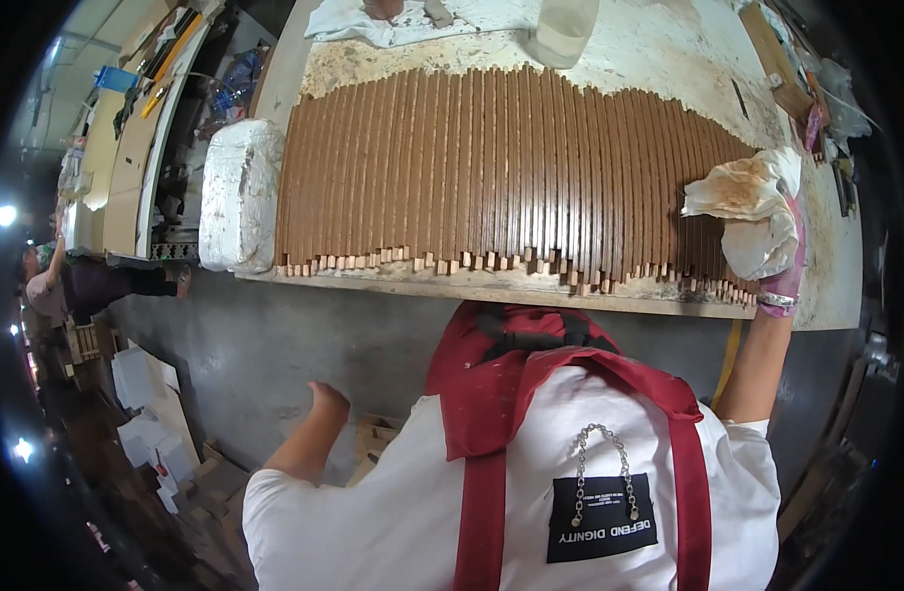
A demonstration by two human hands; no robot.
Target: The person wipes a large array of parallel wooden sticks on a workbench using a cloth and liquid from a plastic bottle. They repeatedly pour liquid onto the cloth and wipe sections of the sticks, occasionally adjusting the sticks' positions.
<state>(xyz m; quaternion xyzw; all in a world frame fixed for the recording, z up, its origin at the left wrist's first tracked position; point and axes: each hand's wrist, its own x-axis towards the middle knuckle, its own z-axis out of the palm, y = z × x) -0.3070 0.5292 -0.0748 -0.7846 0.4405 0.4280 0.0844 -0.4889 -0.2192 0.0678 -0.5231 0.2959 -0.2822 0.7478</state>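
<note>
Brown, thin wooden sticks [452, 177] lay side by side on the pale table [828, 271]. I couldn't tell the shape of the bare left hand [330, 402]. The pink-gloved right hand [797, 236] held a stained white cloth [762, 231] at their right end.

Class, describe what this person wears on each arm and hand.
Short white sleeves leave both forearms bare. The left hand shows no glove. The right hand, mostly hidden, wears what looks like a pink glove, with a silvery band around the wrist.
</note>
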